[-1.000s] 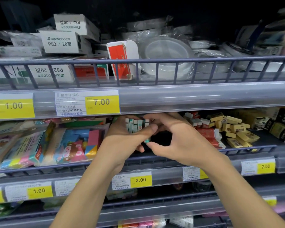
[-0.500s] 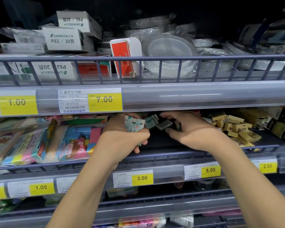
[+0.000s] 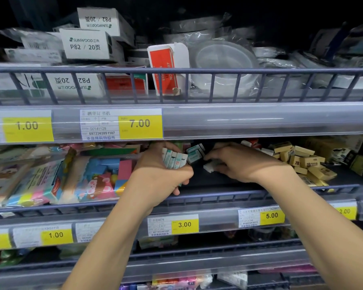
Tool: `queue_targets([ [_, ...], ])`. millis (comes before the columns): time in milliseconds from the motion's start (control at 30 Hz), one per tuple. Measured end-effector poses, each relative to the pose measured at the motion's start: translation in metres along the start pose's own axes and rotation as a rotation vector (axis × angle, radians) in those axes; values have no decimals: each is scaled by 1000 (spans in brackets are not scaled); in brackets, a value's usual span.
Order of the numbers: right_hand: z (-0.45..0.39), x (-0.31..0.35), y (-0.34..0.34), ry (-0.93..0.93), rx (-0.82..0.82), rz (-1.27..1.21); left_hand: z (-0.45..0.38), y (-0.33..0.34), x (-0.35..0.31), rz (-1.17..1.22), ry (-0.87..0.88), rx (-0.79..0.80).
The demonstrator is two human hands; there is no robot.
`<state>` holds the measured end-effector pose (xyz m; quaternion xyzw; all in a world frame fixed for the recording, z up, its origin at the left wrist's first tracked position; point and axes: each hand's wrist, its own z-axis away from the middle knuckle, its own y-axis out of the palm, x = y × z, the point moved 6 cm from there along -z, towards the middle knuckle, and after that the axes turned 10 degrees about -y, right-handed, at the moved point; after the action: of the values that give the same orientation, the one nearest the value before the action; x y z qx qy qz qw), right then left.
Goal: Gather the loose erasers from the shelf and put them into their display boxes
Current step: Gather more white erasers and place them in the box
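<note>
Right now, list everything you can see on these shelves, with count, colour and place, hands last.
white Sunwood boxes: at least three, white, top shelf left
red-and-white box: one, top shelf centre, upright
clear wrapped plates: count unclear, top shelf right of centre
price tags: several, yellow, along the shelf rails
colourful packets: several, pink, blue and yellow, middle shelf left
teal-and-white erasers: a row, held in the left hand
loose erasers: a few, teal-and-white, between the hands
yellow erasers: a loose pile, middle shelf right
left hand: grips the eraser row
right hand: pinches one white eraser
</note>
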<state>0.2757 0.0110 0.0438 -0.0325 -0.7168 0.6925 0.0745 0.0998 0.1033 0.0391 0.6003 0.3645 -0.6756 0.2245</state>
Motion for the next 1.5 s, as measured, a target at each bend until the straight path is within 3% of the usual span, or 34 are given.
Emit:
queue_targets([
  [167, 0, 5, 2, 3, 38, 9, 1, 1, 1, 30, 0, 8],
  [367, 7, 10, -5, 13, -123, -95, 4, -3, -1, 55, 23, 14],
  [500, 25, 16, -14, 49, -345, -318, 14, -11, -7, 52, 105, 1],
  [700, 84, 49, -31, -54, -827, -757, 46, -25, -17, 165, 214, 49],
  [767, 98, 62, -25, -85, -884, -893, 59, -27, -14, 227, 209, 79],
  [967, 129, 100, 36, -60, -753, -1181, 94, -29, 30, 288, 132, 245],
  [1100, 150, 126, 100, 75, -679, -1257, 114, -28, 99, 206, -30, 225],
  [1300, 181, 151, 235, 499, -500, -1428, 144, -22, 248, 207, -434, 217],
  [1500, 220, 160, 345, 851, -264, -1485, 196, -42, 368, 190, -732, 79],
])
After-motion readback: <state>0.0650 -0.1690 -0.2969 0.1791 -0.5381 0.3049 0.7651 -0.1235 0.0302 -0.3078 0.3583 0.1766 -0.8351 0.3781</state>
